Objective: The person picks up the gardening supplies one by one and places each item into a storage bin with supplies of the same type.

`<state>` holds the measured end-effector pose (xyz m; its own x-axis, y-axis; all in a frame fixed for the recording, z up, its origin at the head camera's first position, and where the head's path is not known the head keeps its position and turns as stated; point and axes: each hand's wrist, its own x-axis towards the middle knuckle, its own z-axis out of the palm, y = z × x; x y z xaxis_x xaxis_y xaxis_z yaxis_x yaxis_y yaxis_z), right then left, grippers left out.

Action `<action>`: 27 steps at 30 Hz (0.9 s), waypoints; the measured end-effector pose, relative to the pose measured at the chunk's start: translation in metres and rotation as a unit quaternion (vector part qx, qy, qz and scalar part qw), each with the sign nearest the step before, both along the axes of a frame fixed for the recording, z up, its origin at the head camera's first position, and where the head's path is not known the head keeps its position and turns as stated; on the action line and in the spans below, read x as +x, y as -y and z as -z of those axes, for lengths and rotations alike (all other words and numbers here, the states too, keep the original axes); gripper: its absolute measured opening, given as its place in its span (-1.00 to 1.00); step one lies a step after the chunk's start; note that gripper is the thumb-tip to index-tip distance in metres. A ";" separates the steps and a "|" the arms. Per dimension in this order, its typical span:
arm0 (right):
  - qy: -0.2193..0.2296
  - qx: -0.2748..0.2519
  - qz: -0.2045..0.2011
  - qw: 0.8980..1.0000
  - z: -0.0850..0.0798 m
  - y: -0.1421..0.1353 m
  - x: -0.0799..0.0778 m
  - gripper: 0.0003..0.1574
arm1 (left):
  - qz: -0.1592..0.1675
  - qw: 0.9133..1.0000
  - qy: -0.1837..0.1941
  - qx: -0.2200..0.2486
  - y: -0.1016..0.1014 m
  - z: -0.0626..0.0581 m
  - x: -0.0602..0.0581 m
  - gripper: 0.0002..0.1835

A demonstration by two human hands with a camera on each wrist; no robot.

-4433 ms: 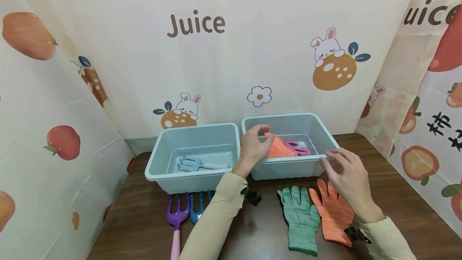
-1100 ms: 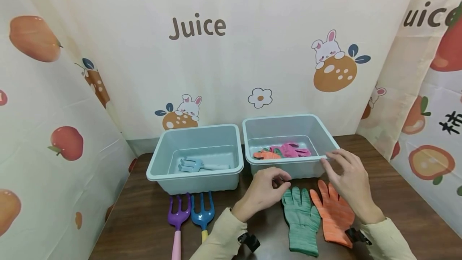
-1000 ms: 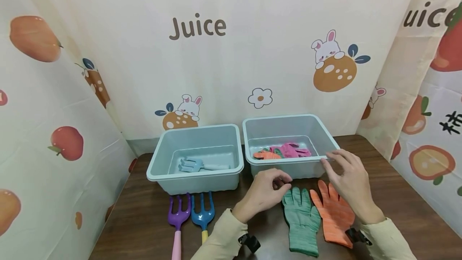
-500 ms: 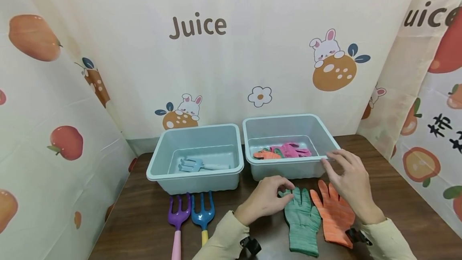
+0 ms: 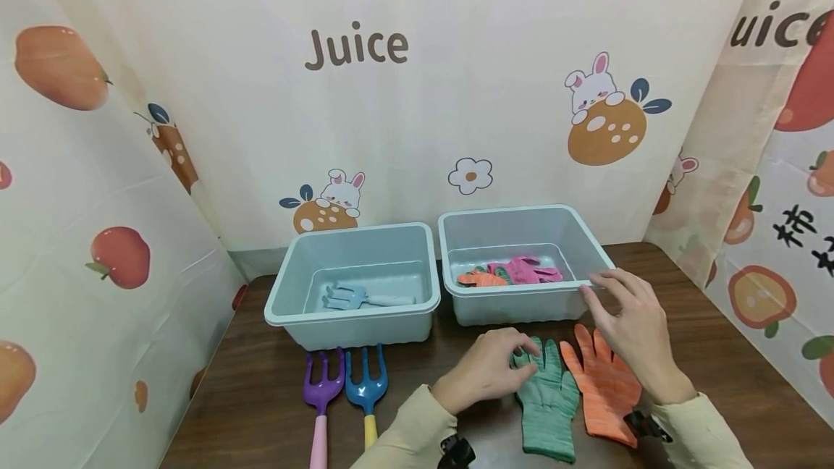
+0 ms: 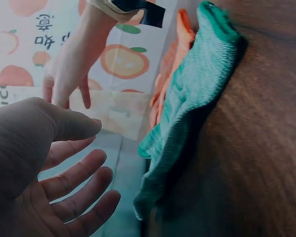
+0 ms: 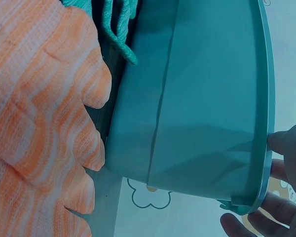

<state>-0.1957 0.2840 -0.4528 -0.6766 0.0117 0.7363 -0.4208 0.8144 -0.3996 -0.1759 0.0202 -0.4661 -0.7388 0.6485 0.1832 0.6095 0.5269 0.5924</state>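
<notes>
My left hand (image 5: 485,371) hovers with loosely bent fingers at the fingertips of a green knitted glove (image 5: 549,411) lying on the table. In the left wrist view its fingers (image 6: 84,180) stand apart from that glove. To the right lies an orange knitted glove (image 5: 606,389). My right hand (image 5: 632,331) holds the front right corner of the right pale blue bin (image 5: 515,304), thumb and fingers at the rim in the right wrist view. Inside that bin are a pink glove (image 5: 526,271) and a smaller-looking orange and green glove bundle (image 5: 482,279).
The left pale blue bin (image 5: 352,324) contains a light blue garden fork (image 5: 348,298). In front of it, a purple fork with a pink handle (image 5: 322,389) and a blue fork with a yellow handle (image 5: 367,386) lie on the wooden table (image 5: 247,396). A printed curtain (image 5: 417,114) surrounds the table.
My left hand has come out of the right bin, where orange fabric now lies flat, and has moved down to the green glove's fingertips. The right hand has stayed at the bin's corner.
</notes>
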 end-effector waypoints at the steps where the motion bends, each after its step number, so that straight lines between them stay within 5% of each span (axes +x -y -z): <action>1: 0.001 0.000 -0.001 1.000 0.000 0.000 0.000 -0.60 | 0.001 1.000 -0.001 -0.003 -0.001 0.001 0.000 -0.76; 19: 0.000 0.000 -0.001 1.000 0.001 0.000 0.000 -0.60 | 0.010 0.999 0.004 -0.041 -0.008 0.018 0.004 -0.74; 27: 0.001 0.003 0.001 1.000 0.001 -0.001 0.000 -0.61 | 0.040 0.996 -0.008 -0.084 -0.010 0.023 0.003 -0.73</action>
<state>-0.1961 0.2848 -0.4539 -0.6779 0.0078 0.7351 -0.4190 0.8176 -0.3950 -0.1726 0.0306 -0.4888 -0.6820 0.7271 0.0792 0.6621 0.5677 0.4893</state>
